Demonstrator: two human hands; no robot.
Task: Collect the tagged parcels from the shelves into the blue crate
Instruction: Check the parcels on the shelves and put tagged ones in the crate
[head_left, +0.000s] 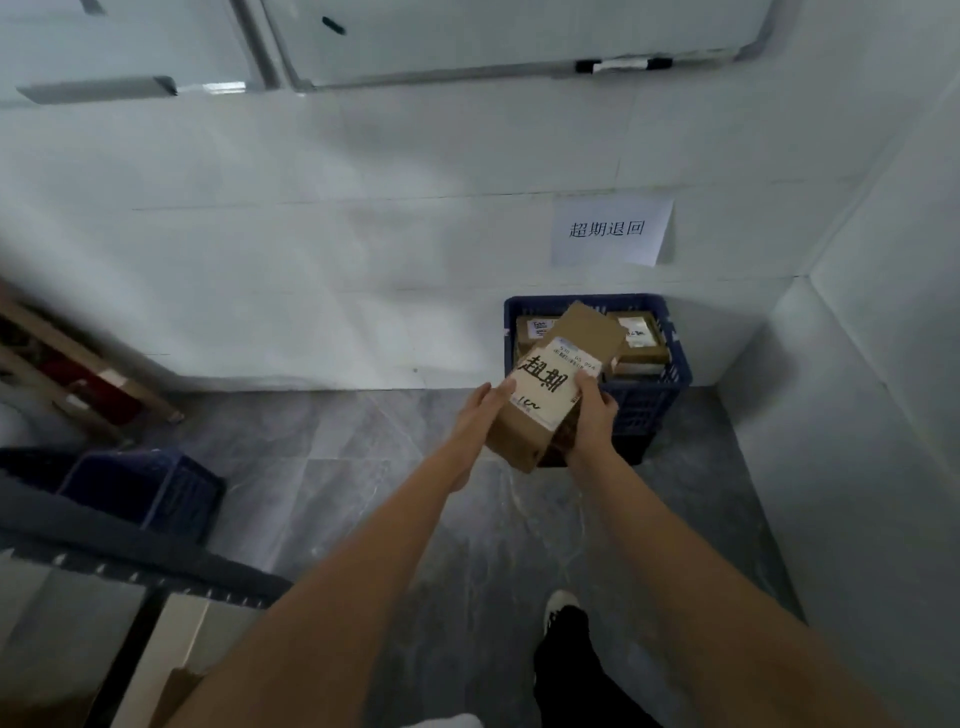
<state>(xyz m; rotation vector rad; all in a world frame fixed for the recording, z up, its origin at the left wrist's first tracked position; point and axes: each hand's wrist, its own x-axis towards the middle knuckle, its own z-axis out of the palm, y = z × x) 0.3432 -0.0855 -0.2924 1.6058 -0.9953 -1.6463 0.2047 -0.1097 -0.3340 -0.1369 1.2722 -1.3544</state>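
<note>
I hold a brown cardboard parcel (558, 384) with a white tag bearing large black characters, tilted, just in front of and above the blue crate (652, 402). My left hand (480, 415) presses its left side and my right hand (592, 415) grips its right side. The crate stands on the floor against the white wall and holds other brown parcels (639, 338) with white labels. The held parcel hides part of the crate's inside.
A paper sign (610, 231) with characters hangs on the wall above the crate. A second blue crate (140, 486) sits at the left by a dark shelf edge (130, 556). A wooden rack (88, 384) leans at far left. A wall corner rises at right. My leg and shoe (563, 639) are below.
</note>
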